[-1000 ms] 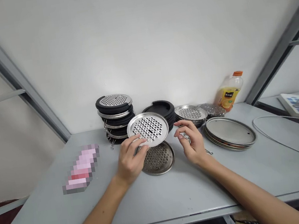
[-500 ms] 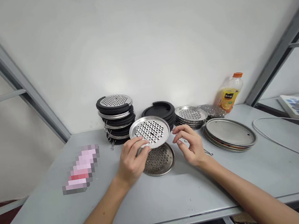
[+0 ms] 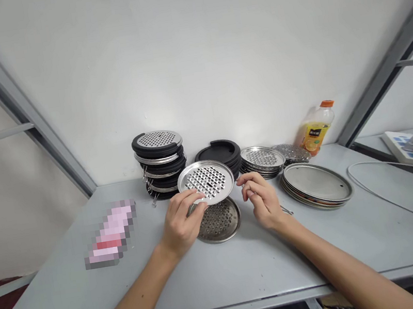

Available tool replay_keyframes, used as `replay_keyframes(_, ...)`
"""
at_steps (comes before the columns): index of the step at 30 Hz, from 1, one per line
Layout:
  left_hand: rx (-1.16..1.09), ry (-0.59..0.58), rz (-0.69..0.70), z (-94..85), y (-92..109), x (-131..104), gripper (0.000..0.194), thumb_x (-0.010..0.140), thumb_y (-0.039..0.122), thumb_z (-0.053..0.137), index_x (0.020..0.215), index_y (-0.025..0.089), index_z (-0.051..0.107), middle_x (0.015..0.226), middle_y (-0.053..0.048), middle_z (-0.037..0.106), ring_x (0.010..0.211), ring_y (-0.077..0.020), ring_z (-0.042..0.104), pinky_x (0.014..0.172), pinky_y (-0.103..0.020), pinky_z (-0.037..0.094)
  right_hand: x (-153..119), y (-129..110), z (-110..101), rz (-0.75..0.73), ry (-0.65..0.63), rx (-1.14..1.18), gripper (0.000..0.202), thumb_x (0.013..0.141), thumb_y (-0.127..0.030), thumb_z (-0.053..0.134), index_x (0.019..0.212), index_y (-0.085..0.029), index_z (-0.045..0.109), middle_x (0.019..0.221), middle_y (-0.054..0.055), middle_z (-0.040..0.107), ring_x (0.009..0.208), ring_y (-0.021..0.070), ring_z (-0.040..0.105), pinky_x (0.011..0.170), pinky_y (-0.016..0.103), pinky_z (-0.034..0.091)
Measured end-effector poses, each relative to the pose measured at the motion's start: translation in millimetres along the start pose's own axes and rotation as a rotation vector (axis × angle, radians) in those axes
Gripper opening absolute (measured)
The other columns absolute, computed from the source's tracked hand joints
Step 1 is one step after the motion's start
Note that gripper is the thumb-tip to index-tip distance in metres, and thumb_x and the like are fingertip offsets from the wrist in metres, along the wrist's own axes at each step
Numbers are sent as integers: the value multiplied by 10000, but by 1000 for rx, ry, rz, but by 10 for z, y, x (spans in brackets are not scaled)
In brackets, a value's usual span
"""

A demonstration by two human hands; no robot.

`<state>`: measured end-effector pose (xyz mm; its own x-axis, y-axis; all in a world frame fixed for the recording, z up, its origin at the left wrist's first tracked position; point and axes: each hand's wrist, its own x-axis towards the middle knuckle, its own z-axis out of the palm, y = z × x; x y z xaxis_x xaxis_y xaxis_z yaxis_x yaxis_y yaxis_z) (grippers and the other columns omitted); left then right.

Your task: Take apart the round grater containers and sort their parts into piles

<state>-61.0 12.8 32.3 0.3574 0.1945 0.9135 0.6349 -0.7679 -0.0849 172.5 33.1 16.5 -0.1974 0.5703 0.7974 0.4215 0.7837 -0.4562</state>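
Observation:
My left hand (image 3: 181, 220) grips the near-left rim of a round, shiny metal grater plate (image 3: 210, 180), thumb and fingers on its edge, and holds it tilted above the table. Below it a darker round grater plate (image 3: 219, 223) lies flat, partly covered by the raised plate and my left hand. Just right of the raised plate is my right hand (image 3: 263, 200), its fingers curled and thumb pressed to them; whatever they pinch is too small to make out. A bit of metal wire (image 3: 287, 210) shows on the table beside that hand.
Behind stand a stack of black-rimmed grater plates with wire clasps (image 3: 161, 164), black round rings (image 3: 220, 152) and stacked metal graters (image 3: 262, 158). Stacked flat lids (image 3: 317, 181), a juice bottle (image 3: 318, 129) and a white cable (image 3: 386, 201) are on the right. A blurred pink object (image 3: 112, 232) lies left.
The fingers of my right hand have curled in and drawn together. My left hand and the grater plate stay almost where they were.

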Motion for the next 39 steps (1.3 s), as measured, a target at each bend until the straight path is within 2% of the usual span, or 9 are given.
replay_keyframes(8, 5, -11, 8, 0, -2, -9, 207, 802, 23, 631, 946, 171, 625, 980, -71, 665, 1024, -218, 613, 849, -392, 538, 7, -25, -8, -42, -52, 16, 284, 937, -225, 331, 897, -208, 612, 1045, 91, 581, 974, 226, 553, 843, 407, 434)
replay_keyframes(13, 0, -9, 13, 5, 0, -6, 224, 794, 10, 636, 951, 169, 616, 988, -67, 661, 1022, -214, 607, 849, -390, 537, 5, -13, -8, -8, -15, -3, 307, 942, -233, 307, 704, -205, 499, 963, 86, 587, 888, 215, 554, 780, 390, 433)
replay_keyframes(19, -4, -11, 8, 9, -1, -12, 206, 797, 23, 639, 945, 166, 624, 976, -77, 671, 1018, -219, 617, 846, -394, 537, 5, 8, 10, -4, 21, -1, 296, 942, -234, 312, 670, -217, 427, 832, 69, 583, 799, 204, 538, 718, 369, 415)
replay_keyframes(22, -7, -14, 1, 10, -2, -17, 200, 805, 30, 631, 948, 170, 629, 980, -74, 673, 1022, -217, 617, 853, -393, 533, 4, 8, 6, -4, 31, 4, 304, 950, -261, 306, 704, -218, 478, 841, 73, 591, 815, 211, 553, 731, 377, 427)
replay_keyframes(26, -4, -14, 5, 8, -3, -22, 225, 786, 12, 645, 953, 162, 629, 982, -75, 668, 1028, -219, 607, 853, -390, 531, 9, -8, -12, -35, 33, 23, 316, 951, -297, 292, 894, -210, 591, 992, 99, 617, 935, 237, 577, 807, 410, 445)
replay_keyframes(28, -1, -17, 8, 8, -4, -23, 230, 789, 9, 641, 958, 164, 628, 987, -74, 668, 1033, -217, 604, 856, -391, 531, 8, -13, -16, -38, 35, 29, 318, 947, -288, 292, 883, -209, 594, 1006, 100, 621, 932, 237, 579, 804, 410, 445)
replay_keyframes(31, -2, -15, 10, 8, -4, -19, 224, 795, 13, 635, 960, 163, 630, 981, -75, 671, 1028, -214, 608, 858, -388, 531, -3, -5, -10, -42, 48, 48, 303, 935, -259, 300, 716, -214, 504, 869, 78, 623, 802, 213, 571, 718, 381, 433)
replay_keyframes(34, -1, -4, 6, 8, -1, -12, 205, 805, 27, 631, 955, 168, 635, 964, -72, 677, 1010, -210, 619, 848, -382, 535, -19, 12, -5, -47, 75, 55, 293, 920, -254, 306, 651, -225, 416, 719, 51, 586, 665, 191, 529, 633, 355, 401)
replay_keyframes(39, 0, -3, 3, 9, 0, -12, 198, 811, 37, 627, 953, 175, 634, 962, -71, 681, 1008, -211, 626, 846, -383, 536, -34, 33, -15, -39, 71, 41, 284, 900, -265, 319, 653, -225, 454, 657, 37, 553, 603, 182, 504, 595, 344, 389)
